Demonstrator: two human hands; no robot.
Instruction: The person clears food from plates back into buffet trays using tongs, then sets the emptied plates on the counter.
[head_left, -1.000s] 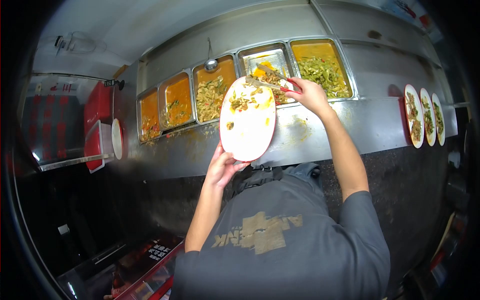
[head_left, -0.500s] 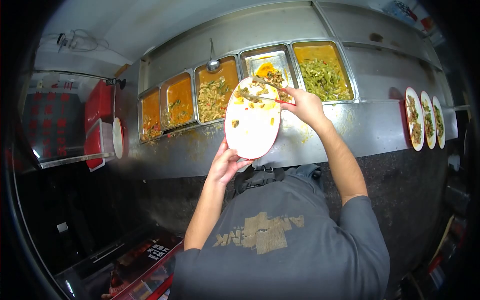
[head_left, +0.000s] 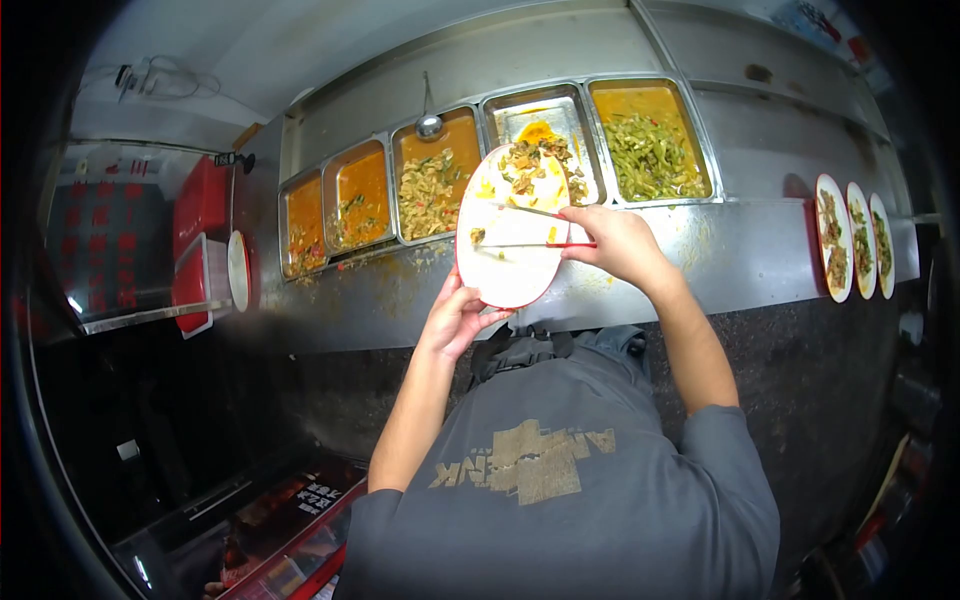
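The left hand [head_left: 460, 318] clasps the lower edge of the plate [head_left: 515, 280], a white, red-rimmed oval smeared with yellow sauce, held above the front of the counter [head_left: 685, 245], with brown food [head_left: 524, 182] bunched at its far end and a small dark scrap [head_left: 477, 236] near its left edge. The right hand [head_left: 628, 248] grasps the red-handled tongs [head_left: 572, 245], whose metal arms stand apart over the plate's middle. Beyond, the plate partly hides a metal pan [head_left: 507, 114], and a pan of green food [head_left: 650, 160] sits to its right.
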